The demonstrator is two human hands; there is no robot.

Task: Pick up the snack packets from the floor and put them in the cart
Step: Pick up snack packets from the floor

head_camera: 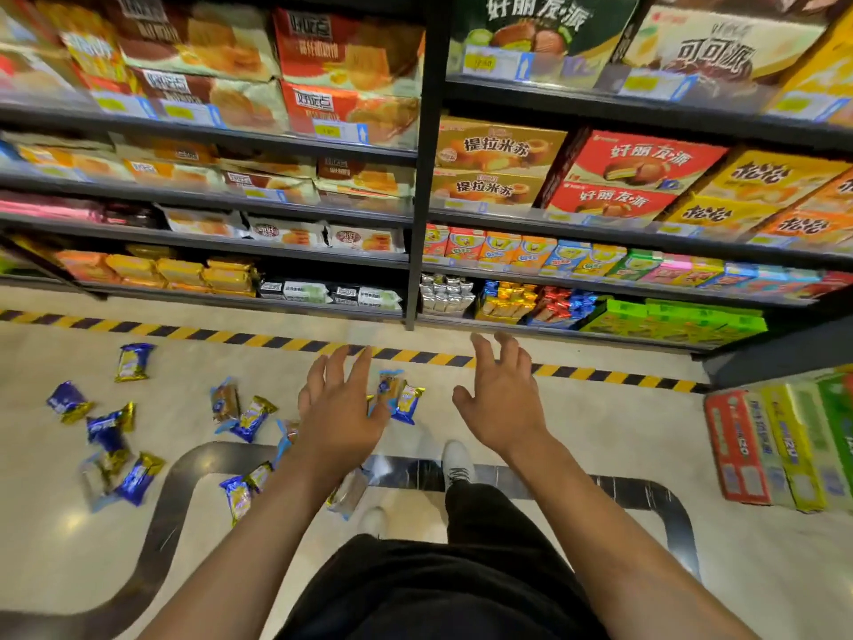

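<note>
Reaching down toward the snack packets scattered on the floor just on the near side of the striped hazard tape, the left hand and right hand both hang spread and empty; the pickup step looks barely begun. Next comes closing fingers round a packet; no cart is visible

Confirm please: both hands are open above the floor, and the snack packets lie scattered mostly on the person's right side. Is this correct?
Not quite. The head view shows the snack packets scattered mostly on the person's left side, not the right. The rest holds: the left hand and the right hand are both open above the floor.
</note>
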